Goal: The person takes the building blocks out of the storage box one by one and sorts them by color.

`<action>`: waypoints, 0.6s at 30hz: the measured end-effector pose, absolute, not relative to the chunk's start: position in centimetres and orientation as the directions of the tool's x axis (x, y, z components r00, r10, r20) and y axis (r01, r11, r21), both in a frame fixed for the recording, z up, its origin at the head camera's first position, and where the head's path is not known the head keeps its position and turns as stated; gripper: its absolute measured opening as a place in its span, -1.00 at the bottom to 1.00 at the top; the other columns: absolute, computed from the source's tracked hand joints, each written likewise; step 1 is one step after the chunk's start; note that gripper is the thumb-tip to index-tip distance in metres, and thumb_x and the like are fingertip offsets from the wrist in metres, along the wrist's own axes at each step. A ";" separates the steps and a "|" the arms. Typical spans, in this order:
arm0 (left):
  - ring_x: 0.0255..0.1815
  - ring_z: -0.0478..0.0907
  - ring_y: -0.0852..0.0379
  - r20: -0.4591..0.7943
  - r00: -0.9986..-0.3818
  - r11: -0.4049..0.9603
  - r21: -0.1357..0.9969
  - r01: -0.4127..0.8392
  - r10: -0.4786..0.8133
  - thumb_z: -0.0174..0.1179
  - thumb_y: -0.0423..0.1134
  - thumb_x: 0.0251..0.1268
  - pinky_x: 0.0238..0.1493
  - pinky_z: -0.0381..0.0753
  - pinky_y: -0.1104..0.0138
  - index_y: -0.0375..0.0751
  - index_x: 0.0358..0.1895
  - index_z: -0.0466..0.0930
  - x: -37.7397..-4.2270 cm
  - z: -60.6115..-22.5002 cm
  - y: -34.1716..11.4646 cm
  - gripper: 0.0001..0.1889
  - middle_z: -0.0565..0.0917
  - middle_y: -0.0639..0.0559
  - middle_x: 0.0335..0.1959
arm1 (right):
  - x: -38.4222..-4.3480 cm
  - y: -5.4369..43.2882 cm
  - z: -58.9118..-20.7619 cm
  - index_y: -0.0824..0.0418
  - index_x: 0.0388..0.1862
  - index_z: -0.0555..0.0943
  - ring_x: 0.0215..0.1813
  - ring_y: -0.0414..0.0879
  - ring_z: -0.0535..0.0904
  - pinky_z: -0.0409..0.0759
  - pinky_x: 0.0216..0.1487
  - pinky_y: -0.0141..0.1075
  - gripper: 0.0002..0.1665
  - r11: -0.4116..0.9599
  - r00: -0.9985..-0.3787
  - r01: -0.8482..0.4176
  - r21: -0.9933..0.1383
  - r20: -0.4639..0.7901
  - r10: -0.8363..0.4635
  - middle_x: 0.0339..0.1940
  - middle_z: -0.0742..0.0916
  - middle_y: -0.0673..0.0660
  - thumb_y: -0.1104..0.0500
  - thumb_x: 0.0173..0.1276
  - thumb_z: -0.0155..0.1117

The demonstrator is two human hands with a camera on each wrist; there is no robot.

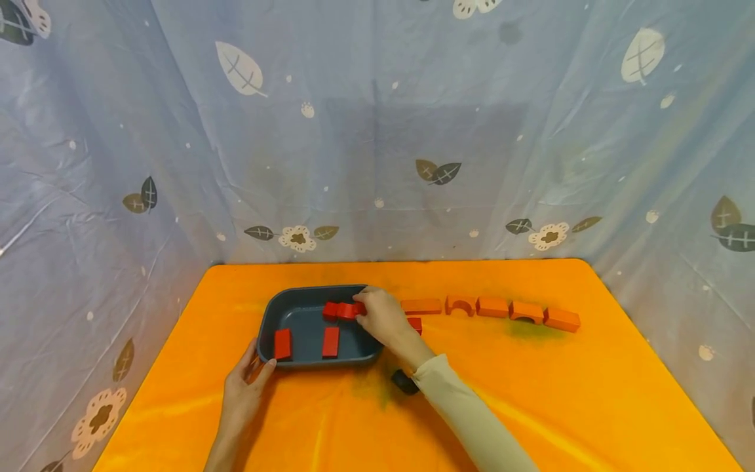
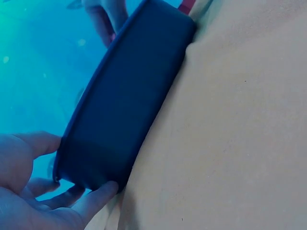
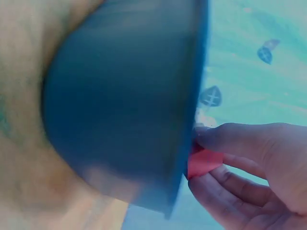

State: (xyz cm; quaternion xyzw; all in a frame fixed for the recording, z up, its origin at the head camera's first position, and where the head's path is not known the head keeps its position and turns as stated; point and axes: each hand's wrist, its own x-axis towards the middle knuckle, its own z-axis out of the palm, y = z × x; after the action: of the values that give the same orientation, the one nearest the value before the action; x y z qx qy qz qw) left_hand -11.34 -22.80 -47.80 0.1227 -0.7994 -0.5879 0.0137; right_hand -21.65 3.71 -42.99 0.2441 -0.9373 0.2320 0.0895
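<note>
A sleeve [image 1: 478,416] lies nearest me; beyond, my right hand [image 1: 383,319] pinches a red block [image 3: 204,163] at the right end of the tray [image 1: 330,363]. My left hand [image 1: 243,387] grips its near-left corner, fingers splayed, presumably steadying it on the counter [image 1: 531,380].

closed in on three sides by a creased blue-grey curtain [image 1: 354,39]. printed with white leaves [image 1: 238,68], darker paired leaves [image 1: 446,174] and pale flowers [image 1: 550,236]. fronted by a bright orange-yellow tabletop [image 1: 590,393], rounded at the far corners and marked with dull greenish patches [image 1: 533,331]. lit softly, with a broad grey shadow [image 1: 425,141] across the back.
</note>
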 end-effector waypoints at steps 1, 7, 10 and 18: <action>0.51 0.13 -0.19 -0.125 -0.969 0.274 0.944 -0.183 -0.214 0.13 -0.18 0.47 -0.01 0.32 0.82 -0.23 0.57 -0.07 -11.3 -47.8 -22.8 -0.25 0.04 -0.16 0.57 | -21.5 3.9 -42.8 0.32 0.04 0.69 -0.07 0.03 0.67 0.70 -0.01 -0.21 -0.57 0.761 -0.869 -0.494 -0.421 0.268 -0.416 -0.02 0.73 0.18 0.24 0.18 0.49; 0.51 0.12 -0.16 -0.127 -0.969 0.269 0.946 -0.183 -0.213 0.12 -0.20 0.48 -0.01 0.31 0.83 -0.21 0.57 -0.07 -11.2 -48.0 -22.7 -0.26 0.06 -0.16 0.56 | -20.9 6.1 -42.6 0.32 0.11 0.66 -0.07 0.03 0.66 0.71 -0.02 -0.18 -0.54 0.637 -0.884 -0.460 -0.618 0.250 -0.396 0.03 0.70 0.20 0.27 0.22 0.46; 0.51 0.12 -0.17 -0.127 -0.969 0.274 0.944 -0.184 -0.214 0.12 -0.20 0.48 -0.02 0.30 0.83 -0.20 0.57 -0.07 -11.2 -48.1 -22.8 -0.26 0.07 -0.16 0.56 | -20.7 7.4 -42.5 0.33 0.11 0.65 -0.04 0.07 0.67 0.70 0.01 -0.12 -0.54 0.579 -0.897 -0.429 -0.693 0.253 -0.362 0.05 0.68 0.21 0.31 0.20 0.46; 0.52 0.11 -0.17 -0.128 -0.972 0.252 0.951 -0.176 -0.198 0.12 -0.13 0.48 -0.04 0.33 0.84 -0.19 0.58 -0.10 -11.2 -48.0 -22.9 -0.23 0.05 -0.16 0.57 | -20.7 12.2 -42.8 0.37 0.06 0.67 -0.06 0.16 0.71 0.69 0.01 -0.03 -0.54 0.454 -0.931 -0.360 -0.815 0.286 -0.226 0.02 0.71 0.27 0.42 0.12 0.47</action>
State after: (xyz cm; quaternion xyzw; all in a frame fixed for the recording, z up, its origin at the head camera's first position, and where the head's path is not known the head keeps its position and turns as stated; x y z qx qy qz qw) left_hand -11.18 -22.92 -48.03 0.1183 -0.7913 -0.5998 0.0091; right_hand -20.69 12.21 -42.77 0.1724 -0.8500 0.4930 0.0682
